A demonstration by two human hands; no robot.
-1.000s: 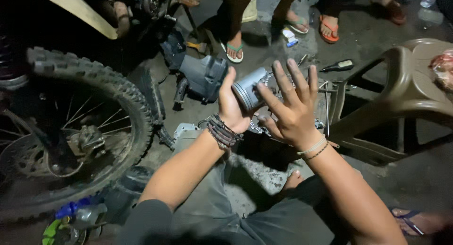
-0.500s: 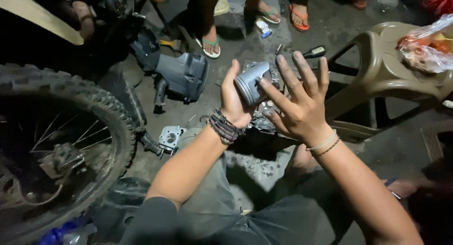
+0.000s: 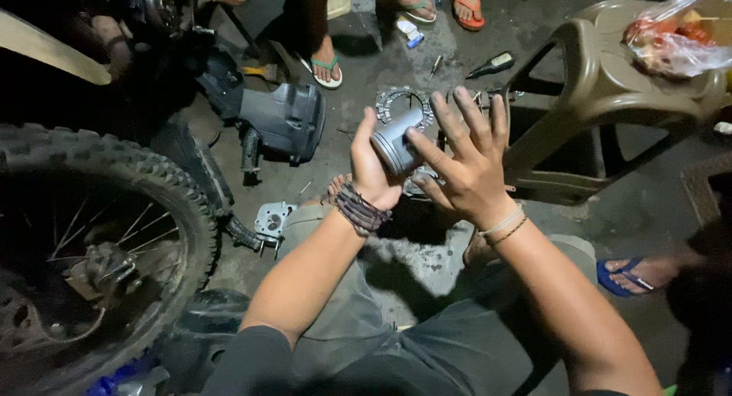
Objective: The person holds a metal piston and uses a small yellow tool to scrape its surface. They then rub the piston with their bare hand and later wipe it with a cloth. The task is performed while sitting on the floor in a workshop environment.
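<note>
My left hand [image 3: 371, 169] grips a grey metal piston [image 3: 395, 145], a short cylinder held up in front of me. A braided dark bracelet sits on that wrist. My right hand [image 3: 467, 165] has its fingers spread, and its thumb and fingertips touch the piston's right side. Thin bracelets ring the right wrist. Below the hands are my knees in grey shorts.
A knobby motorcycle wheel [image 3: 99, 236] fills the left. A dark engine part [image 3: 286, 121] and a small metal plate [image 3: 272, 220] lie on the concrete. A toothed ring [image 3: 396, 100] and a screwdriver [image 3: 492, 64] lie beyond. A tan plastic chair [image 3: 610, 98] stands at right. Other people's sandalled feet [image 3: 326, 66] stand at the top.
The view has shifted, so hands and piston sit slightly lower and farther right in the frame. My grip on the piston looks the same, with the right fingers still spread.
</note>
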